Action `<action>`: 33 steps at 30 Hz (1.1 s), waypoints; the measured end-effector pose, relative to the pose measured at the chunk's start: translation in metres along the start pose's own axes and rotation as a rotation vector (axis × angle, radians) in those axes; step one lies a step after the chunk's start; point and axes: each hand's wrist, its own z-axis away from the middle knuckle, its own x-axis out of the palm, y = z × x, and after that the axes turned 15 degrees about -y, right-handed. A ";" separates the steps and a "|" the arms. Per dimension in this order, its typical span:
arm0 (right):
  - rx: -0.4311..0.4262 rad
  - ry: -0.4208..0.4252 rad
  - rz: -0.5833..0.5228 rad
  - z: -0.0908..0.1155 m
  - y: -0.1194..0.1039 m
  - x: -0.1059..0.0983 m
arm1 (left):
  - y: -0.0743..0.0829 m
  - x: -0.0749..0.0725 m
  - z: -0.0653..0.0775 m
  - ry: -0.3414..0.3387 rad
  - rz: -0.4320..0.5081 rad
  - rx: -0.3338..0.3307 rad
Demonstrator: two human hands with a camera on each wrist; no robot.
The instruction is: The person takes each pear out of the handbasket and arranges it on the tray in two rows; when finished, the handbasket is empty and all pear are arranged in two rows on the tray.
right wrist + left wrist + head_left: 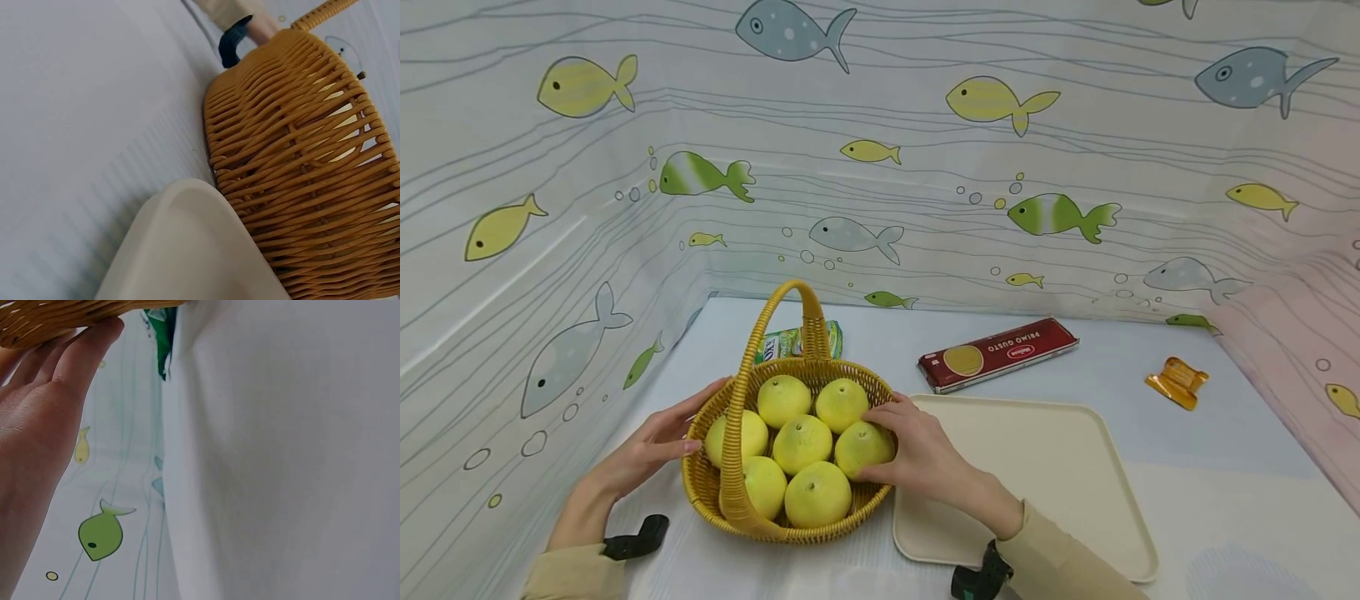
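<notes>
Resting the left hand [658,442] against the outside of a yellow woven basket [842,531], stretching unclenched fingers along the weave with the thumb close to the rim. And over on the opposite side, gripping firmly with the right hand [928,454]: holding a yellow-green fruit [861,452] inside the basket, thumb to the near side and fingers to the far side. Look between the hands now for six more fruits [802,444], packed close together in that same basket. See, too, the wrapped handle [735,408] arching over them, nearer the left hand than the right. Wearing a black band [636,540] at each wrist, by the cuffs of tan sleeves [1060,554]. Slide across to a pale tray [1037,467] beneath the right forearm, just beside the basket; hard to tell whether touching it. Go beyond the right hand for a red packet [1000,354] lying aslant, then farther right for a small amber wrapper [1180,383]. Find a green packet [786,343] past the basket, beyond both hands and partly hidden. Take in the white tabletop [1225,500] beneath, and fish-printed walls [925,192] rising beyond both hands.
</notes>
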 end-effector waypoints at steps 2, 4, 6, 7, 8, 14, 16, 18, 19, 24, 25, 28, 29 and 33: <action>0.002 0.002 -0.005 0.000 0.000 -0.001 | 0.000 0.000 0.000 0.002 -0.001 -0.002; 0.001 0.004 -0.008 0.001 0.000 -0.002 | 0.000 0.000 0.000 0.003 -0.008 -0.003; -0.005 0.013 -0.008 0.002 0.000 -0.002 | 0.000 0.000 0.000 0.002 -0.013 -0.003; -0.010 0.022 -0.009 0.002 0.001 -0.003 | 0.000 0.000 0.000 0.002 -0.016 -0.001; -0.018 0.031 -0.011 0.003 0.001 -0.003 | 0.000 0.000 -0.001 0.000 -0.019 0.003; -0.076 0.081 -0.012 0.004 0.001 -0.009 | -0.001 0.000 0.000 0.011 -0.016 -0.010; -0.086 0.085 -0.016 0.004 0.001 -0.011 | -0.001 0.000 0.001 0.014 -0.016 -0.018; -0.094 0.090 -0.017 0.005 0.000 -0.013 | -0.001 0.000 0.001 0.015 -0.017 -0.022; -0.096 0.094 -0.023 0.006 0.000 -0.014 | -0.001 0.001 0.001 0.015 -0.016 -0.022; -0.105 0.094 -0.097 0.008 -0.002 -0.020 | 0.000 0.002 0.001 0.017 -0.019 -0.020; -0.097 0.086 -0.123 0.009 -0.003 -0.021 | 0.001 0.002 0.001 0.016 -0.018 -0.019; -0.080 0.072 -0.192 0.011 -0.004 -0.025 | 0.002 0.002 0.001 0.014 -0.014 -0.019; -0.077 0.073 -0.210 0.011 -0.005 -0.027 | 0.002 0.002 0.000 0.012 -0.012 -0.019; -0.106 0.108 -0.246 0.014 -0.007 -0.036 | 0.001 0.002 0.000 0.009 -0.010 -0.016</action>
